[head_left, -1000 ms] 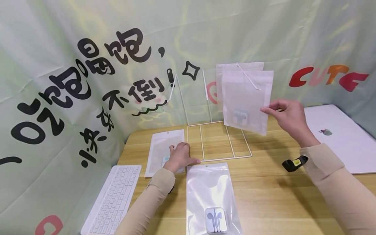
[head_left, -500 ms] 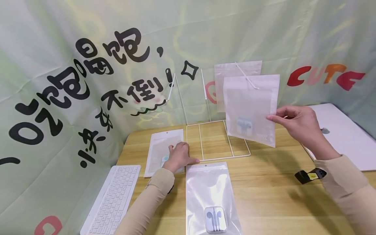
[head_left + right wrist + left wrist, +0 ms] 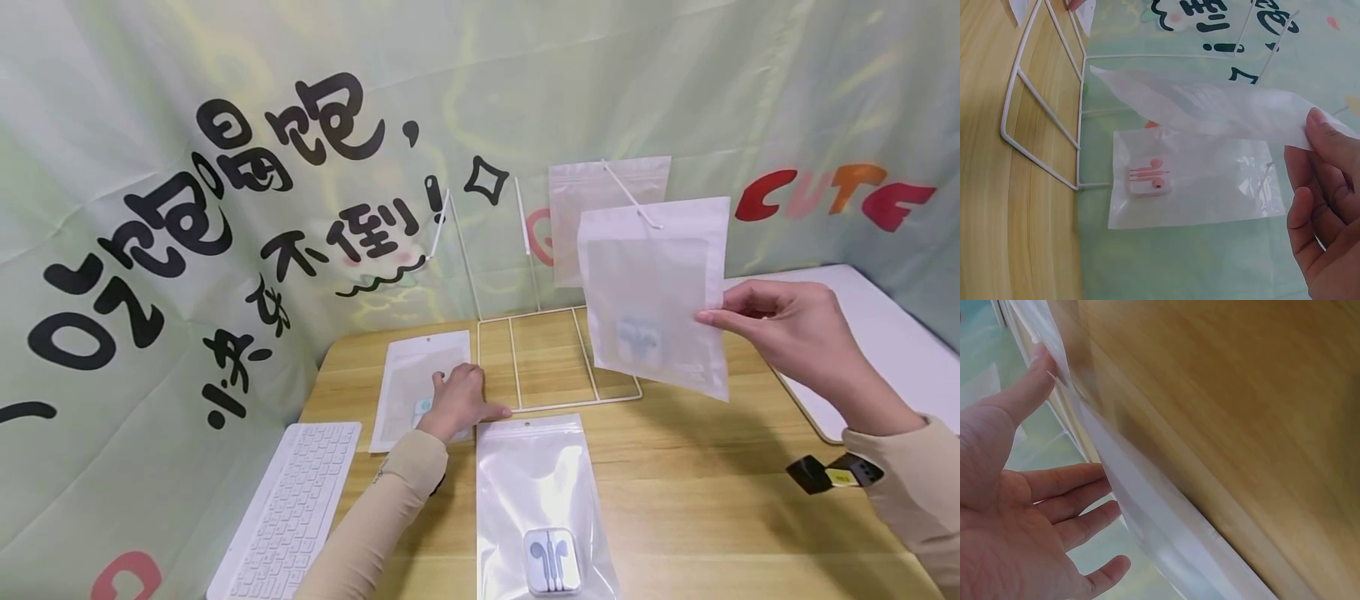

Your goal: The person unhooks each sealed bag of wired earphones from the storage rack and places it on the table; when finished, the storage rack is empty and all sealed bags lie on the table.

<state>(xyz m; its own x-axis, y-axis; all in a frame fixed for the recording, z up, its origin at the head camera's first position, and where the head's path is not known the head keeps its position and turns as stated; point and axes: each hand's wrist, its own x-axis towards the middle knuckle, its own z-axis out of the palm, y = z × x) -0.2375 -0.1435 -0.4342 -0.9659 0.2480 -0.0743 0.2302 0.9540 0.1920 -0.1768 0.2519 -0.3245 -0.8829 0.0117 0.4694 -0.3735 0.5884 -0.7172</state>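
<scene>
My right hand pinches the right edge of a translucent white zip bag with an earphone case faintly visible inside. The tip of a wire hook shows against the bag's top; whether the bag hangs on it I cannot tell. Behind, a second bag hangs on the rack; its pink-looking earphones show in the right wrist view. My left hand rests at the front left corner of the white wire rack, over a flat bag. Its fingers are spread, fairly straight.
A glossy bag with boxed earphones lies at the table's front middle. To the left is a white keyboard; at the right lies a white laptop. A printed cloth stands behind the wooden table.
My right hand has moved right, down and nearer to me, drawing the pinched bag toward the hook's tip and away from the bag behind. The left hand has stayed put.
</scene>
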